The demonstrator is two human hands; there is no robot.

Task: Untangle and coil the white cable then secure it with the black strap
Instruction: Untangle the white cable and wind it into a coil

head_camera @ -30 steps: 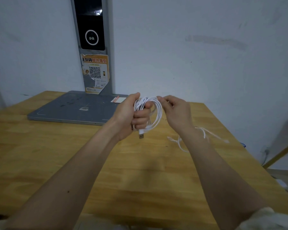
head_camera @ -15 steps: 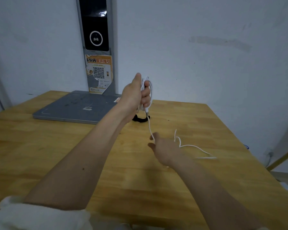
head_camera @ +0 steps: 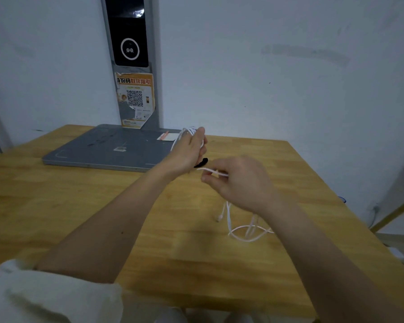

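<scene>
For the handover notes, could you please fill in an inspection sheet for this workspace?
Surface: wooden table, bare wood in front.
Job's things: white cable, partly coiled in the left hand, the rest loose on the table; black strap on the table behind the hands.
Clutter: grey flat base with small stickers.
Hands: left hand grips the coil; right hand pinches a strand.
Cables: another by the wall, right edge, unclear.
Surroundings: white wall; grey post with dark screen and QR poster.
</scene>
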